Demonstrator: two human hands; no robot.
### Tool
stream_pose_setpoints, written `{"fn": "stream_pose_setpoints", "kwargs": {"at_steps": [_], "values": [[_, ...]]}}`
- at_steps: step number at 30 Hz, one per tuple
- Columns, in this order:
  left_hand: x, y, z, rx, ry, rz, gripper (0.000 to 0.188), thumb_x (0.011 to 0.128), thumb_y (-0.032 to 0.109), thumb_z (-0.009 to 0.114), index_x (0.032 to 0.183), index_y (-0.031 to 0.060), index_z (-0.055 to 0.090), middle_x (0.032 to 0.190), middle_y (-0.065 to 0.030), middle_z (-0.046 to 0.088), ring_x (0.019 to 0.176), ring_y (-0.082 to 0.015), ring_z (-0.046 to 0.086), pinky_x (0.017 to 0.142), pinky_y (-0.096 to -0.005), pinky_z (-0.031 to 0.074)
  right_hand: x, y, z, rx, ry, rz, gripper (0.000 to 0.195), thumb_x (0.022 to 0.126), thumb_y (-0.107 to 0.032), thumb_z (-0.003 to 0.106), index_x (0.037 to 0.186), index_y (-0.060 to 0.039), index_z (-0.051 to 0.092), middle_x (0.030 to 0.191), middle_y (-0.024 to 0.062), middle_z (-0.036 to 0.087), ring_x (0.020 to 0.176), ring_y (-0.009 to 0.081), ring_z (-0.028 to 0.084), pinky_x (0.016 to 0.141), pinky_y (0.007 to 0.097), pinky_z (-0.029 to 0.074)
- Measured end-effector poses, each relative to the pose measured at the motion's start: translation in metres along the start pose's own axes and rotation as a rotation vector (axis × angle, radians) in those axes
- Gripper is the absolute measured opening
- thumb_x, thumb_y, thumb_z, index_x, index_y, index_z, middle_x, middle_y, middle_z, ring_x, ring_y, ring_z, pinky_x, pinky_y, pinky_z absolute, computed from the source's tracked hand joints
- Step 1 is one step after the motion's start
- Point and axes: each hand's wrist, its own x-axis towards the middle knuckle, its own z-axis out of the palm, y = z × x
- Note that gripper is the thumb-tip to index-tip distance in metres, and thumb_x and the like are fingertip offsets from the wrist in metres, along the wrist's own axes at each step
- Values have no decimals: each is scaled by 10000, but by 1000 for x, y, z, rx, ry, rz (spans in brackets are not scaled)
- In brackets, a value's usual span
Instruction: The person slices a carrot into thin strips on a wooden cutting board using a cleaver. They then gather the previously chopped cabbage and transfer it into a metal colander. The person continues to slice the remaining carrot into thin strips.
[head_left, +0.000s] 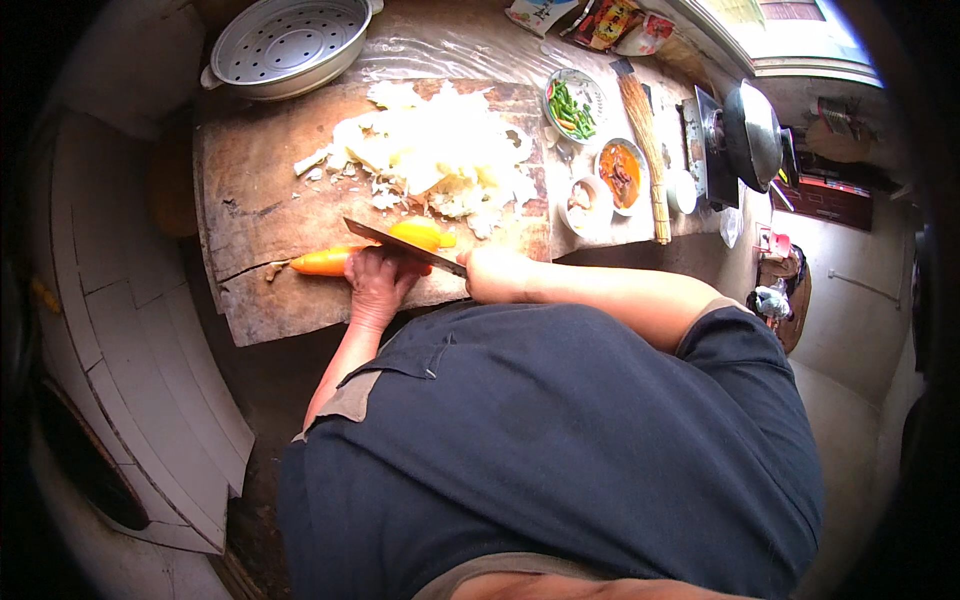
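An orange carrot (322, 261) lies along the near edge of a worn wooden cutting board (262, 180), its tapered end pointing left. My left hand (379, 279) presses down on its thicker end with bent fingers. In my right hand (491, 275) is the handle of a kitchen cleaver (405, 246), its dark blade slanting up to the left, right beside the left fingertips. Just beyond the blade sit yellow-orange carrot slices (420, 234). A large heap of pale chopped cabbage (435, 146), washed out by bright light, covers the board's middle.
An aluminium steamer pot (292, 45) stands at the back left. Right of the board are a bowl of green peppers (572, 105), a bowl of reddish sauce (621, 176), a small white bowl (585, 206) and a straw brush (645, 142). A wok (752, 135) rests on a stove farther right.
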Motion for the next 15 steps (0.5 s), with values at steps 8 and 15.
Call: {"fn": "stream_pose_setpoints", "kwargs": {"at_steps": [8,15], "values": [[6,0,-6,16,16,51,458,656,358,707,1021,136,542,1072,-84,482,1075,-310,413,966,-501,233,52,4,49,123,202,16,274,874,-180,403,999,-27,592,975,210,613,920,349,591,805,424,458],[7,1,-17,90,-24,57,394,674,322,690,997,137,562,1101,-65,500,1117,-308,392,990,-522,191,41,11,41,77,260,-93,223,796,-132,480,963,-36,592,857,234,614,840,371,602,746,443,468]]}}
